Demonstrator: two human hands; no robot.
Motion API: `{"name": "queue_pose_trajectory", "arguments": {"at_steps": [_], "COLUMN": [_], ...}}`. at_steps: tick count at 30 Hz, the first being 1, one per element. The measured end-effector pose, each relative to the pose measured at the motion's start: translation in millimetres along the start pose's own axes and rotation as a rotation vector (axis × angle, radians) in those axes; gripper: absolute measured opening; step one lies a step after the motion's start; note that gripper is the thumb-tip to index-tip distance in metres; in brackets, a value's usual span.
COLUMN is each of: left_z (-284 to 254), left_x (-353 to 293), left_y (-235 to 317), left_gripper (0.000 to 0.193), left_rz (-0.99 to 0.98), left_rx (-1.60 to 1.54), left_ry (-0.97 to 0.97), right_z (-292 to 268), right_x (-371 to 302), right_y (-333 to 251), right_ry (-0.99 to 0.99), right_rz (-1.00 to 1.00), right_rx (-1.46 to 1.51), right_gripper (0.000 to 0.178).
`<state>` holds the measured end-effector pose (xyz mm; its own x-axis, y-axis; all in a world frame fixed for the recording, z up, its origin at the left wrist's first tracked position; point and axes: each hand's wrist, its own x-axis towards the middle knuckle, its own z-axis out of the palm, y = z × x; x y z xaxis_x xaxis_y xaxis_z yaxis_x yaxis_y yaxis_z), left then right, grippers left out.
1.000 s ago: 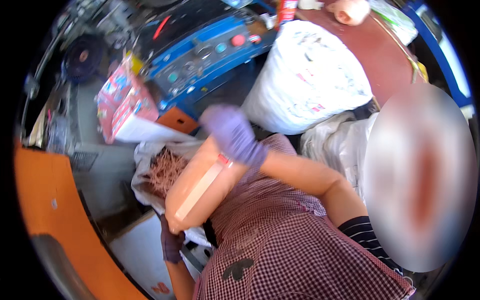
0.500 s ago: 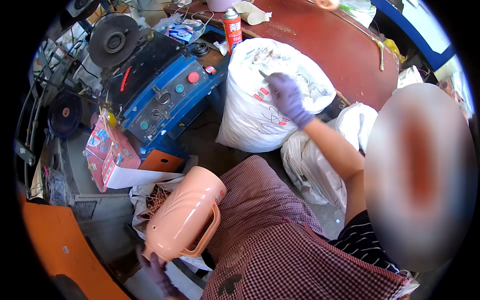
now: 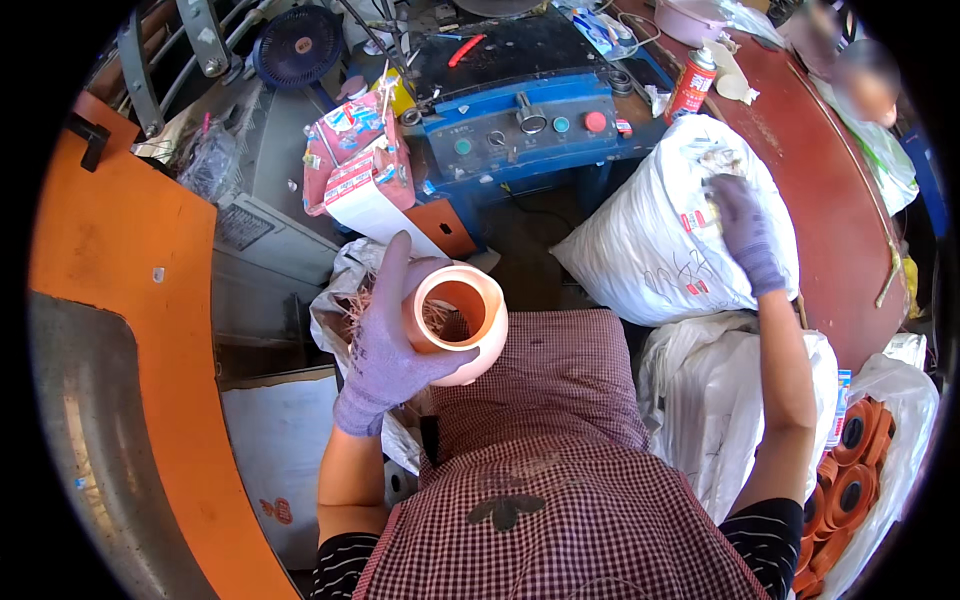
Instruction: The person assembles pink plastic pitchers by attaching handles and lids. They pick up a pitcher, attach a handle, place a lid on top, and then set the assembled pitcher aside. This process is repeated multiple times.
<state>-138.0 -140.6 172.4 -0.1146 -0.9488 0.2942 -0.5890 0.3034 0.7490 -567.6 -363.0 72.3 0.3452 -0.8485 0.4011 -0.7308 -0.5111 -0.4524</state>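
Note:
My left hand (image 3: 388, 345), in a light purple glove, is wrapped round a peach plastic jug shell (image 3: 491, 338). The shell's round, spouted mouth faces up at me, above my checked apron (image 3: 560, 370). My thumb lies across the near side below the rim, and the hand hides the left side. At the right, my right hand (image 3: 745, 225), also gloved, is at the upper part of a full white sack (image 3: 640, 240), close to its opening. Its fingers are curled; whatever they hold is hidden.
A blue machine with a control panel (image 3: 545, 130) stands ahead, a pink box (image 3: 355, 165) at its left. A red spray can (image 3: 692, 85) stands by the reddish table (image 3: 800, 150). Orange-brown plastic parts (image 3: 850, 480) fill a bag at lower right. An orange panel (image 3: 140, 300) borders the left.
My view has swung to the right way round over my lap. The jug shell, earlier lying tilted with its handle showing, now points mouth-up. A dark tip at my right fingers no longer shows.

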Motion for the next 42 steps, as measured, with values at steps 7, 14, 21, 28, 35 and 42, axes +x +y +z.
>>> {"name": "queue_pose_trajectory", "arguments": {"at_steps": [7, 14, 21, 28, 35, 42], "left_z": [15, -14, 11, 41, 43, 53], "left_x": [7, -18, -10, -10, -9, -2], "left_y": [16, 4, -5, -20, 4, 9], "left_gripper": [0.079, 0.092, 0.07, 0.104, 0.091, 0.085], "left_rz": [0.017, 0.073, -0.017, 0.087, -0.001, -0.032], "left_rx": [-0.101, 0.147, -0.206, -0.111, 0.016, 0.063], "left_ry": [0.047, 0.33, 0.283, 0.209, 0.123, 0.13], "right_z": [87, 108, 75, 44, 48, 44], "right_x": [18, 0, -2, -9, -16, -18], "right_y": [-232, -283, -252, -279, -269, -270], "right_ry": [-0.295, -0.087, 0.109, -0.075, -0.267, -0.353], "right_rz": [-0.418, -0.422, -0.324, -0.747, -0.658, -0.624], "right_rx": [0.764, 0.874, 0.669, 0.488, 0.515, 0.329], "right_gripper": [0.033, 0.032, 0.028, 0.036, 0.024, 0.024]}}
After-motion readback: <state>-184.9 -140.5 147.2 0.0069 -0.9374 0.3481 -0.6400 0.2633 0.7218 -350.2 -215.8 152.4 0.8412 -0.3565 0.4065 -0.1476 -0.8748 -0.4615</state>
